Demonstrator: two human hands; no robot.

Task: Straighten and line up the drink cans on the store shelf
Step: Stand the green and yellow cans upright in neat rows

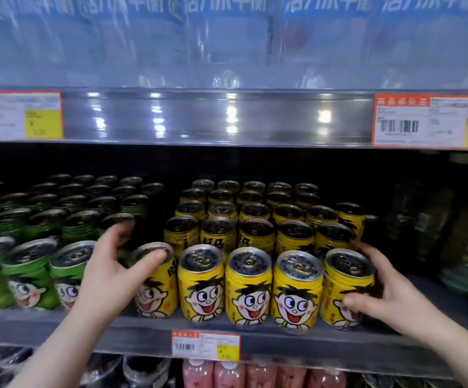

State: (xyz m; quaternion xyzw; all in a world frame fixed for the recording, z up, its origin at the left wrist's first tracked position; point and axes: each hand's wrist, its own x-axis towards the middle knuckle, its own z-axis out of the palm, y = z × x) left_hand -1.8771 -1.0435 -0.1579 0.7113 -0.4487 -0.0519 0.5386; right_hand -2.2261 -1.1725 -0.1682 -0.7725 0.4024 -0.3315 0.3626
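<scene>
Yellow drink cans with a cartoon face stand in several rows on the middle shelf (148,336). My left hand (109,273) grips the leftmost front yellow can (157,289), thumb on its lid, fingers behind it; this can leans slightly left. My right hand (378,289) holds the rightmost front yellow can (344,292), thumb on its face and fingers round its far side. Three front yellow cans (248,289) stand upright between them, faces forward.
Green cans (28,275) of the same kind fill the shelf to the left. Dark bottles (451,233) stand at the right. Clear packs of bottled water (227,37) sit on the shelf above, pink bottles (227,373) below. Price tags (206,345) hang on the shelf edges.
</scene>
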